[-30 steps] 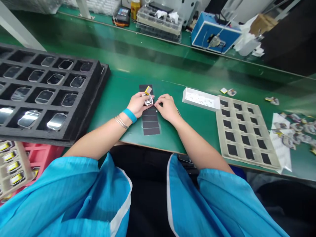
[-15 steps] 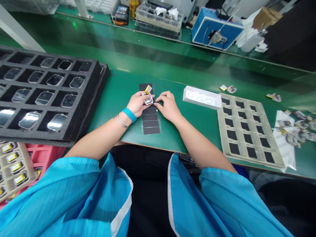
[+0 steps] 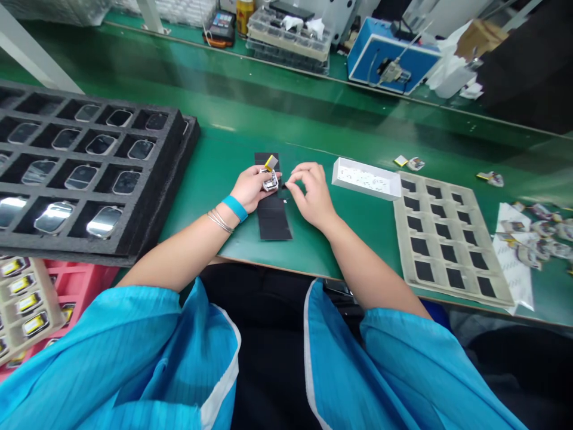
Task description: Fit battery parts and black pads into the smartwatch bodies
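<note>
My left hand [image 3: 249, 186] is closed around a small white-rimmed watch case [image 3: 270, 180] with electronics inside. From the top of the case a small battery [image 3: 271, 162] with a yellow edge sticks up. Just to the right, my right hand [image 3: 311, 191] has thumb and forefinger pinched together, a little apart from the case. A tiny dark bit seems to be at those fingertips, too small to name. Beneath the case lies a strip of black adhesive pieces [image 3: 274, 221] on the green bench, partly hidden by my left hand.
Left of me stands a black foam tray [image 3: 154, 215] of watch cases, above a beige tray [image 3: 51, 298] of battery units. To the right are a white box [image 3: 389, 190] of tiny parts, a beige tray [image 3: 468, 286] of black pieces and a pile of assemblies [image 3: 544, 239].
My right hand has drawn slightly away to the right from the watch case, its fingertips still pinched. My left hand holds the case in nearly the same place.
</note>
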Available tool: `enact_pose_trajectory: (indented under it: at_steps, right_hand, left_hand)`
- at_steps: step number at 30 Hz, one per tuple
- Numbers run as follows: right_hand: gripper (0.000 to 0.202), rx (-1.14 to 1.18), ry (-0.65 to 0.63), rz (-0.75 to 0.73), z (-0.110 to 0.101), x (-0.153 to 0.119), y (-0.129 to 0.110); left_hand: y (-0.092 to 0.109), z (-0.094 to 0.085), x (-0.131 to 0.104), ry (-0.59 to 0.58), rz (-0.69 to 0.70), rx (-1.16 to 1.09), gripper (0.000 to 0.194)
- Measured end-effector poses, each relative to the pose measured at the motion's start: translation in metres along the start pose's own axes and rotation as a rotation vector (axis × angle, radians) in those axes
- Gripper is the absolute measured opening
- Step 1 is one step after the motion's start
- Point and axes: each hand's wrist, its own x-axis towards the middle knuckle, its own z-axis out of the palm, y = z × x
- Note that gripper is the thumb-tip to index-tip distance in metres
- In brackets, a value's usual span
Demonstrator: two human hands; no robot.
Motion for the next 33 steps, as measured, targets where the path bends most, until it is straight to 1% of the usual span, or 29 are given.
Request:
enact_pose_trajectory:
  at_steps: [2,4,7,9,11,16,23,27,33]
  right_hand:
    - [0.016,0.160,0.092,0.028,-0.005,0.001,-0.003]
    - [0.021,0.344,0.137,0.103,-0.006,0.002,-0.003]
    - [0.030,0.540,0.099,0.230,-0.002,0.004,0.000]
    - [0.036,0.604,0.055,0.279,0.000,0.004,0.001]
    - [0.039,0.632,0.024,0.295,0.001,0.004,0.000]
    - [0.033,0.610,0.006,0.262,0.000,0.004,-0.003]
    - [0.029,0.539,0.013,0.231,0.000,0.003,-0.005]
    - [0.021,0.426,0.020,0.180,0.001,0.001,-0.009]
    - [0.010,0.170,0.034,0.077,0.003,-0.003,-0.019]
  left_hand:
    - [0.001,0.000,-0.002,-0.038,0.008,0.035,0.010]
    - [0.003,0.000,-0.005,-0.083,0.017,0.077,0.008]
    - [0.004,0.002,-0.009,-0.138,0.033,0.132,0.006]
    - [0.005,0.002,-0.011,-0.165,0.039,0.165,0.007]
    - [0.005,0.003,-0.013,-0.186,0.041,0.187,0.007]
    - [0.004,0.003,-0.014,-0.225,0.037,0.205,0.006]
    - [0.003,0.002,-0.013,-0.219,0.028,0.201,0.007]
    - [0.004,0.003,-0.014,-0.213,0.030,0.192,0.008]
    - [0.002,0.002,-0.013,-0.193,0.042,0.146,0.008]
